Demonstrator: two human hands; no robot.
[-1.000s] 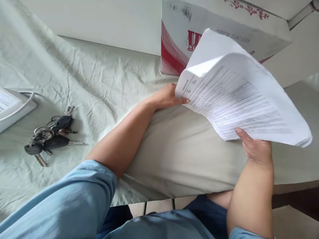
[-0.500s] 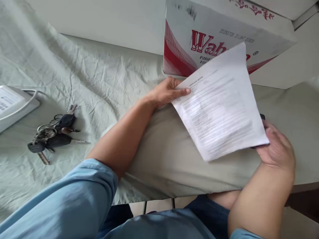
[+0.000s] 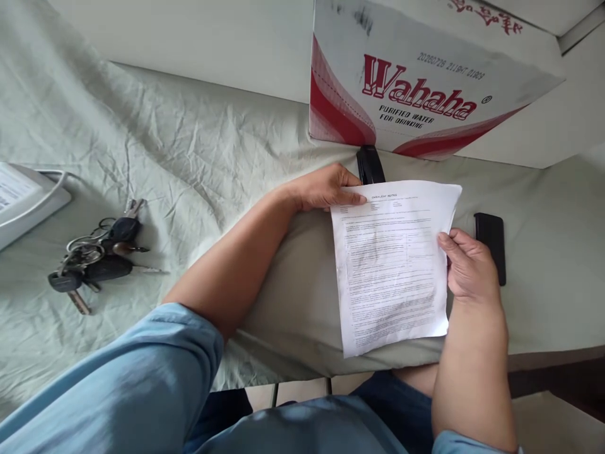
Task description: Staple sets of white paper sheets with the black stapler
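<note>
White printed paper; red-white box; pale green cloth; black phone.

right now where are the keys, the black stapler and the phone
keys [image 3: 97, 255], head view, on the dark fobs in the middle of the bunch
black stapler [image 3: 370, 165], head view, on its top, just beyond the paper's upper edge
phone [image 3: 491, 243], head view, on its dark upper face, right of the right hand
</note>
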